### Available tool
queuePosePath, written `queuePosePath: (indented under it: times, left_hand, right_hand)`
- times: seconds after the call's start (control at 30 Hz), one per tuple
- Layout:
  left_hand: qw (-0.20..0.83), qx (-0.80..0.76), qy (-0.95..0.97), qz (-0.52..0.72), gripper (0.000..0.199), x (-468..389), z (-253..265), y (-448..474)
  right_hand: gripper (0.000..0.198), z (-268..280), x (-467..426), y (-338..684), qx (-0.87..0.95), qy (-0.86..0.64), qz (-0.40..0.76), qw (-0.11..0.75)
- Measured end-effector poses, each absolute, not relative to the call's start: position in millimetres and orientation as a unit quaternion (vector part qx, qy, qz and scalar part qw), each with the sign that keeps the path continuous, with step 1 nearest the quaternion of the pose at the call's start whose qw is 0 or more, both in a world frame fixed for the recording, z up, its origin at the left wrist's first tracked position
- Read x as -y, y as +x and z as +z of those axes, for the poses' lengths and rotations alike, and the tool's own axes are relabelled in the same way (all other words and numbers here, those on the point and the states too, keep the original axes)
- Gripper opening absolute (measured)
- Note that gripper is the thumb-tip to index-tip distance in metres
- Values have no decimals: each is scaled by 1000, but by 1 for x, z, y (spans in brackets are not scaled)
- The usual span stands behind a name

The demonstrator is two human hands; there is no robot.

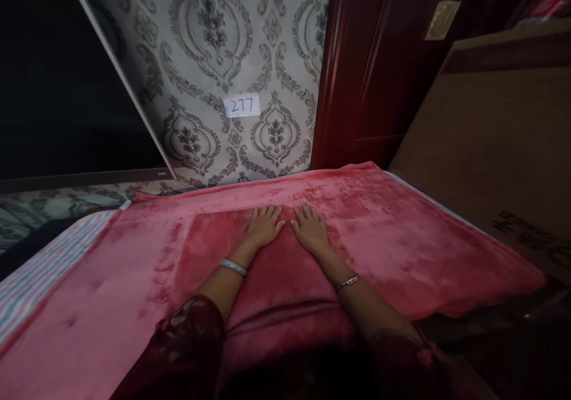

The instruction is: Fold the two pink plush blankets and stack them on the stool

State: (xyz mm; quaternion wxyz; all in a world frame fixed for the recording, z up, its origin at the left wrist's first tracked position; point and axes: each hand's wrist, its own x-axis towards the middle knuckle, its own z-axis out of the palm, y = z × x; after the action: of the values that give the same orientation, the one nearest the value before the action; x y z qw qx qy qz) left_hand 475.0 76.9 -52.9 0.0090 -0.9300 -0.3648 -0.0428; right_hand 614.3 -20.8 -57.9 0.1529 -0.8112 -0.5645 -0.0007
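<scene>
Folded pink plush cloth (285, 275), centre of frame on pink spread (414, 227); looks soft, light, floppy, not fragile, probably best held at the thick fold, lower centre. Left hand (264, 224) and right hand (310, 227) lie flat near its far edge, palms down, fingers slightly apart, touching it, nothing clamped.

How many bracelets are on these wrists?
2: a pale bangle near the left hand, and a thin metallic bracelet near the right hand. Any under the sleeves would be hidden.
</scene>
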Motion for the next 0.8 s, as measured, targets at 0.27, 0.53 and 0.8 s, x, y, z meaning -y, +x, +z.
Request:
queuePosePath:
  times: [0.27, 0.53, 0.8]
  left_hand:
    - [-43, 409, -911, -16, 62, -100, -24, 451]
    - [-68, 530, -845, -3, 62, -151, -12, 379]
    - [-34, 549, -835, -26, 62, -142, -31, 383]
  right_hand:
    - [54, -68, 22, 613, 571, -805, -33, 156]
    - [55, -75, 20, 617, 573, -802, -41, 166]
    - [54, -79, 19, 619, 574, -798, -46, 177]
